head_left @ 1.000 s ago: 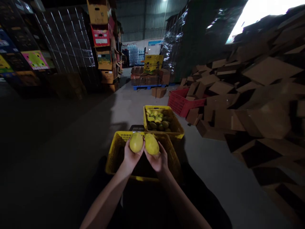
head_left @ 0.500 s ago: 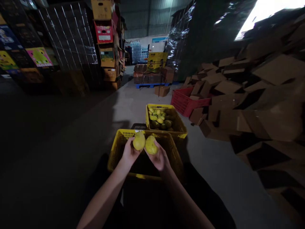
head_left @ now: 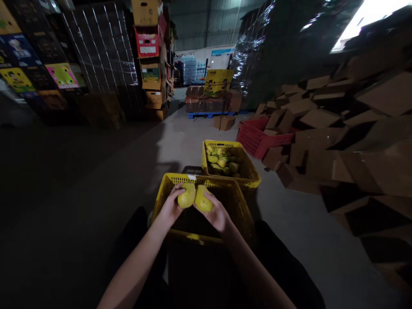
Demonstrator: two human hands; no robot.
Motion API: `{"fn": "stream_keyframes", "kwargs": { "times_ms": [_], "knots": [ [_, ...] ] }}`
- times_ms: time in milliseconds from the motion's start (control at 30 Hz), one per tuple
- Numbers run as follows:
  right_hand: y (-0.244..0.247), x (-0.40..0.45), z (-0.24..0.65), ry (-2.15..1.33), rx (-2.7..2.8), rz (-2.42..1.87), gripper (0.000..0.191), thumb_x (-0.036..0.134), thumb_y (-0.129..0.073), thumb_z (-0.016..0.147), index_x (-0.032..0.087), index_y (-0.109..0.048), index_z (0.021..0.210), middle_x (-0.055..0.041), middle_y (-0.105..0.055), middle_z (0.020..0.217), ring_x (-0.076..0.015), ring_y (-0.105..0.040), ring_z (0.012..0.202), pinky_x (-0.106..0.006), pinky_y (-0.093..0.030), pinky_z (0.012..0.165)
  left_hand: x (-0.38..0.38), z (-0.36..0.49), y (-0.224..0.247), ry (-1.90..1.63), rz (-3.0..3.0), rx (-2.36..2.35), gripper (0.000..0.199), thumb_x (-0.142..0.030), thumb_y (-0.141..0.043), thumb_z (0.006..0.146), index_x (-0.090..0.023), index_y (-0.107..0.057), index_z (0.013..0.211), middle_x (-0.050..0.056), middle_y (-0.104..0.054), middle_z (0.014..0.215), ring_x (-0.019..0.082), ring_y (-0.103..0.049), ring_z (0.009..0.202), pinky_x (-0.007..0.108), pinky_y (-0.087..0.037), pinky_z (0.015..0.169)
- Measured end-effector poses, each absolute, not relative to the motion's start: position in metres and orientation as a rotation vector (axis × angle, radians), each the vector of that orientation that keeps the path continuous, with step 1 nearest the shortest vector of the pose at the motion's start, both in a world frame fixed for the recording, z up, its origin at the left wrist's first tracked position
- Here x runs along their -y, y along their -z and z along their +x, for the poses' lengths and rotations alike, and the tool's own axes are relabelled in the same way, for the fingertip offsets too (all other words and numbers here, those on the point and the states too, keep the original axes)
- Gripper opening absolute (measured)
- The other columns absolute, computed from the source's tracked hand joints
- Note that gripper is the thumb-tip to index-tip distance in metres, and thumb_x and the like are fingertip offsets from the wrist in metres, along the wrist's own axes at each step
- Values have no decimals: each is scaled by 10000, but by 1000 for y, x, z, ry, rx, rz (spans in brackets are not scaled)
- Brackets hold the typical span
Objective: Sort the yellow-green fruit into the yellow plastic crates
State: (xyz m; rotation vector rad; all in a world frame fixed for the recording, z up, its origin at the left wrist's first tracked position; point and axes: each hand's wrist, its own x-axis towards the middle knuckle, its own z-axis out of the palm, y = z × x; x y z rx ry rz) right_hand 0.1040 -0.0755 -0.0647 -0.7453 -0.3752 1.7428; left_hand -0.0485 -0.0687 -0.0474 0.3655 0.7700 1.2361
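My left hand (head_left: 173, 205) is closed around a yellow-green oval fruit (head_left: 186, 195) that looks like a mango. A second fruit of the same kind (head_left: 204, 199) is gripped in my right hand (head_left: 219, 212), its thumb lying along the side. The two fruits are side by side, nearly touching, above a yellow plastic crate (head_left: 243, 204). Its inside is dark, and my hands and forearms hide part of it. Just beyond stands another yellow crate (head_left: 254, 175), holding several similar fruits (head_left: 222, 163).
A red crate (head_left: 254, 139) stands at the right, against a large heap of flattened cardboard (head_left: 331, 141). Farther back is a blue pallet (head_left: 209, 115) loaded with boxes. Stacked cartons (head_left: 149, 73) rise at the left. My knees flank the near crate.
The view has shifted slightly left, so the surroundings appear farther right. Both fruits are tilted a little differently in my hands, and the left one sits slightly lower.
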Motion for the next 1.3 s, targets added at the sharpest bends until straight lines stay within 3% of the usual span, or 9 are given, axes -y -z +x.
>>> {"fn": "stream_keyframes", "kwargs": {
  "times_ms": [200, 300, 600, 767, 867, 1100, 1200, 1300],
  "knots": [
    [63, 75, 99, -1688, 400, -782, 102, 220, -689, 768, 209, -639, 856, 15, -732, 836, -159, -694, 732, -314, -592, 702, 68, -50, 51, -1202, 323, -801, 209, -213, -656, 765, -172, -660, 970, 44, -715, 927, 152, -670, 758, 237, -526, 666],
    [64, 70, 102, -1621, 400, -777, 75, 211, -645, 785, 201, -656, 858, 7, -731, 801, -161, -687, 695, -310, -589, 673, 66, -48, 53, -1152, 304, -818, 207, -281, -582, 821, -140, -666, 949, 68, -717, 850, 166, -667, 700, 247, -515, 617],
    [58, 66, 117, -1781, 422, -751, 142, 260, -598, 752, 162, -662, 833, -68, -717, 695, -204, -661, 592, -362, -584, 633, 62, -43, 64, -889, 465, -986, 472, -530, -484, 866, -105, -679, 931, 63, -667, 605, 101, -515, 424, 206, -407, 469],
    [50, 73, 115, -1779, 489, -831, 158, 304, -578, 805, 174, -649, 858, -51, -710, 680, -172, -630, 539, -287, -542, 502, 61, -45, 54, -786, 401, -1030, 658, -656, -310, 869, -107, -670, 833, 72, -643, 533, 103, -492, 393, 197, -366, 410],
    [48, 75, 115, -1822, 542, -877, 216, 363, -520, 857, 178, -632, 858, -38, -704, 663, -145, -591, 459, -250, -494, 427, 61, -45, 52, -765, 402, -1021, 705, -673, -250, 868, -100, -659, 831, 86, -647, 538, 103, -486, 376, 192, -360, 395],
    [48, 77, 120, -1854, 607, -944, 351, 438, -388, 917, 175, -603, 825, -37, -698, 646, -136, -594, 440, -244, -478, 449, 62, -38, 46, -768, 477, -1088, 754, -650, -205, 888, -54, -657, 986, 109, -672, 588, 94, -456, 346, 194, -340, 375],
    [51, 76, 124, -1857, 622, -954, 370, 515, -436, 878, 190, -595, 802, -18, -680, 609, -143, -578, 418, -238, -424, 398, 62, -33, 43, -797, 533, -1083, 684, -620, -256, 902, -71, -660, 959, 103, -674, 609, 87, -464, 353, 193, -355, 384],
    [54, 77, 128, -1805, 636, -963, 306, 504, -551, 813, 202, -598, 794, 5, -656, 584, -136, -552, 406, -234, -398, 382, 63, -27, 42, -963, 699, -1116, 483, -565, -522, 839, -114, -644, 961, 90, -698, 724, 102, -554, 457, 198, -418, 442]
  ]
}}
